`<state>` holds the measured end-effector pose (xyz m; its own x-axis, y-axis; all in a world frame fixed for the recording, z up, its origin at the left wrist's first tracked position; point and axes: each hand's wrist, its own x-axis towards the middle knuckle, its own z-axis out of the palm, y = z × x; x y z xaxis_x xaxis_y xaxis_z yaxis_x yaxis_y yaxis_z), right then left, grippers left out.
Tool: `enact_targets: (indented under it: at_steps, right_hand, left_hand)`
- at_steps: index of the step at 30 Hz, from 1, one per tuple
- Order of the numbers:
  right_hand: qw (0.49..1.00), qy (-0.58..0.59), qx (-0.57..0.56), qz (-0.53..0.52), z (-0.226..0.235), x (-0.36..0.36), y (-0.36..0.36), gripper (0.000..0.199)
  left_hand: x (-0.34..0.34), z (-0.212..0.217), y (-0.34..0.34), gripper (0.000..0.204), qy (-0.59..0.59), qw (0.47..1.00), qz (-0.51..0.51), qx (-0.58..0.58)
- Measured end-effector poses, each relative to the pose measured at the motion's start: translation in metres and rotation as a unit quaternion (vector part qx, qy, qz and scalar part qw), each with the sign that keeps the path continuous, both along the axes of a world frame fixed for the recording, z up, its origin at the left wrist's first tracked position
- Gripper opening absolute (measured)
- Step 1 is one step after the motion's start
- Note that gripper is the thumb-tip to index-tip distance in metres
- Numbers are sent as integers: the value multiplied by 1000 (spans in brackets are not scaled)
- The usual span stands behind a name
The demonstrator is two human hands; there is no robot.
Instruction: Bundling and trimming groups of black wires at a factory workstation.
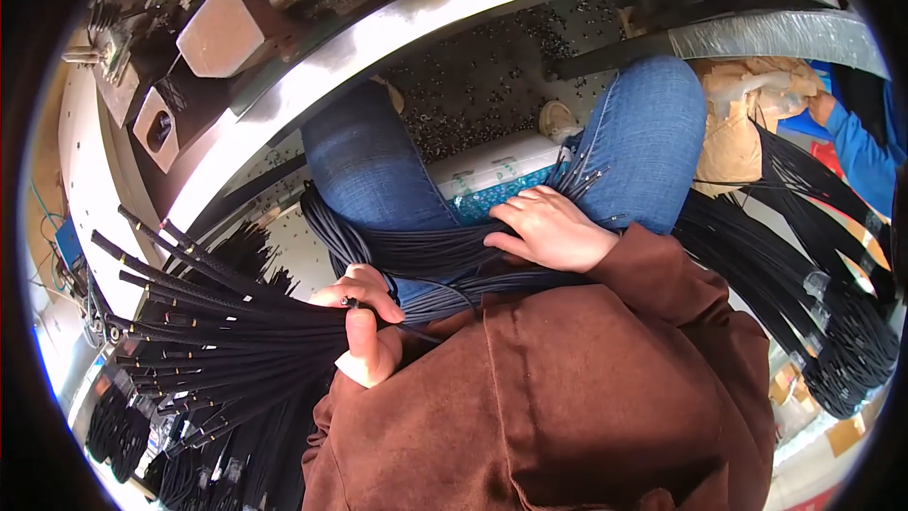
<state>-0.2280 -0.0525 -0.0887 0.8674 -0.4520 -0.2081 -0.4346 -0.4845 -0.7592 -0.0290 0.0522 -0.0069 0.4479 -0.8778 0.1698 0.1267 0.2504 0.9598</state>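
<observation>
Head view. Seated posture, blue-jeaned knees apart, brown sleeves entering from the lower edge.

Bundle of black cables [426, 251] draped across the lap. Long axis roughly left to right, sagging over both thighs. One end fanned out to the person's left, the loose cable ends [180, 322] spreading toward the left rim, several tipped with small metal or yellowish bands. Other end on the right thigh, thin bare wire tips [582, 180] pointing up and away from the body.

Left hand [364, 326]: fingers clenched around the cables at the point where the fan gathers, thumb laid on top, a single cable pinched under the thumb tip.

Right hand [553, 227]: laid flat on the bundle over the right thigh, fingers released and slightly curled, pressing the cables down; no closed hold visible.

White tray [492, 166] between the knees, with a teal patterned part showing behind the bundle; contents not discernible.

Further black cable bundles [813, 284] hanging at the right, beyond a tan paper-wrapped package [733, 132]. More coiled cables [123, 426] at the lower left. Curved metal edge of a work surface [397, 28] across the top, with beige blocks [222, 28] mounted behind it. Another person's blue sleeve [865, 147] at the far right.
</observation>
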Motion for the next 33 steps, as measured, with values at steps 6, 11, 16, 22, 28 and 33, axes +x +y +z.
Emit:
enact_targets:
  at_steps: [6,11,16,22,28,33]
  right_hand:
    - [993,-68,-47,-82,11,-6,-6,27]
    - [877,-249,-256,-322,63,-48,-59,12]
    - [704,-43,-435,-560,20,-162,-128,30]
    - [596,180,-387,-681,-70,-278,-168,51]
    - [527,-97,-265,-802,-104,-343,-163,15]
    - [411,-217,-197,-863,-85,-390,-133,15]
  left_hand:
    - [-5,-7,-5,28,1,999,28,37]
    - [-3,-2,0,26,38,996,49,61]
    - [-3,5,-3,26,8,994,32,103]
    - [-15,9,-8,28,12,989,65,133]
    - [-11,11,-8,24,-7,987,82,139]
    - [-9,14,-10,24,-7,985,94,142]
